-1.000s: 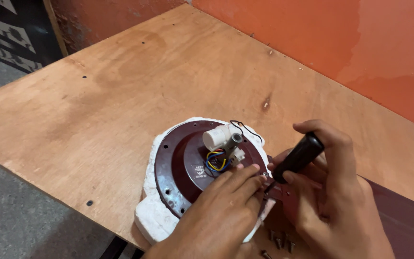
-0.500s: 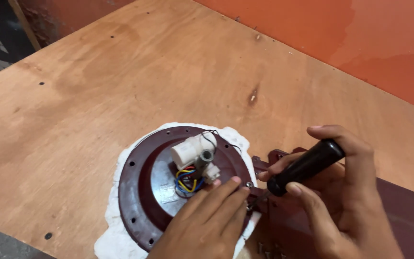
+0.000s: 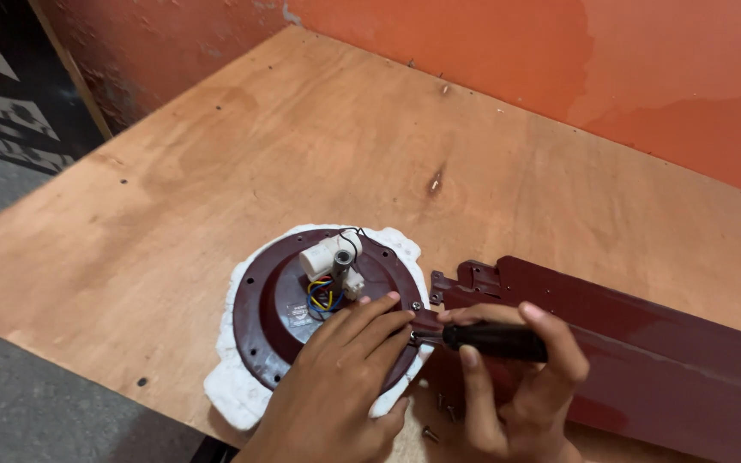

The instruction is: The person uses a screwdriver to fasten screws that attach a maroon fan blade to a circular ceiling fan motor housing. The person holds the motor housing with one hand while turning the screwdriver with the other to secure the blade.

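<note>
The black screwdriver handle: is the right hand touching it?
Touching. The head view shows the right hand with fingers wrapped around the black screwdriver handle.

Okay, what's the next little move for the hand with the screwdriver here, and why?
Probably turn the black-handled screwdriver in the right hand to seat the screw. Its tip sits at the blade bracket on the round motor housing's rim, the left hand fingertips steady that spot, and loose screws wait nearby.

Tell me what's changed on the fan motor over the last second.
The right hand tipped the black-handled screwdriver from upright to nearly flat, its tip near the motor's rim. A maroon blade now shows at right. The left hand stays on the motor, which remains on its white foam.
</note>
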